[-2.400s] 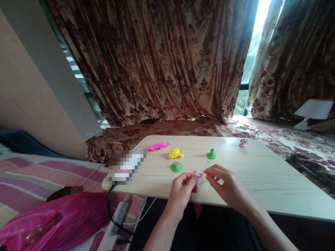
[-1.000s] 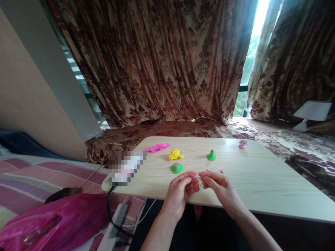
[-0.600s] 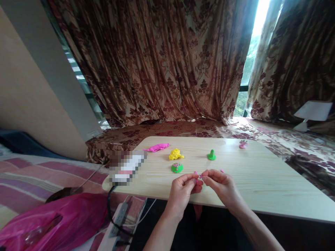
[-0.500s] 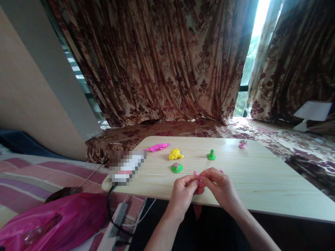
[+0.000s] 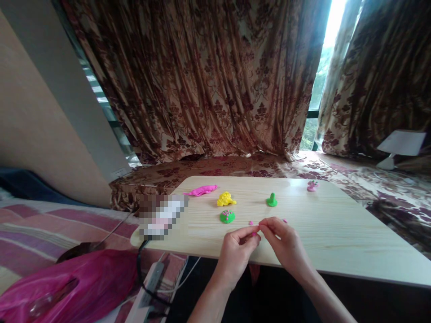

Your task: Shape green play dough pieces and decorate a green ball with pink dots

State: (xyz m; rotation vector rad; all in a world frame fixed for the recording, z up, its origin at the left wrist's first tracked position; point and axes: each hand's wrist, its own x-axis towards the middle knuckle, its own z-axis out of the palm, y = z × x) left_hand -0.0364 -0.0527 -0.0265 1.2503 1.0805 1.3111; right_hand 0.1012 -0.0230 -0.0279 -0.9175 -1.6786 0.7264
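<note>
Above the table's near edge, my left hand [image 5: 237,246] is closed, with a small bit of pink modelling clay [image 5: 254,234] showing between its thumb and fingers. My right hand [image 5: 283,240] pinches with thumb and forefinger beside the left fingertips; whatever is in that pinch is too small to make out. Just beyond the hands lies a pink clay ball [image 5: 251,223], and another pink bit [image 5: 285,220] peeks out behind the right hand. A green clay dome dotted with pink [image 5: 227,217] sits to the left. Farther back stands a green clay stem on a round base [image 5: 271,200].
On the wooden table [image 5: 336,233] are a yellow clay lump [image 5: 226,198], a long pink clay piece [image 5: 202,190] and a small pink clay figure [image 5: 312,185]. A blurred-out white object [image 5: 164,217] lies at the left edge, near a black cable [image 5: 139,264] and pink bag [image 5: 90,278].
The fingertips have drawn slightly apart; the pink bit between them earlier now shows lower, within my left hand's grip. The clay pieces on the table have stayed in place.
</note>
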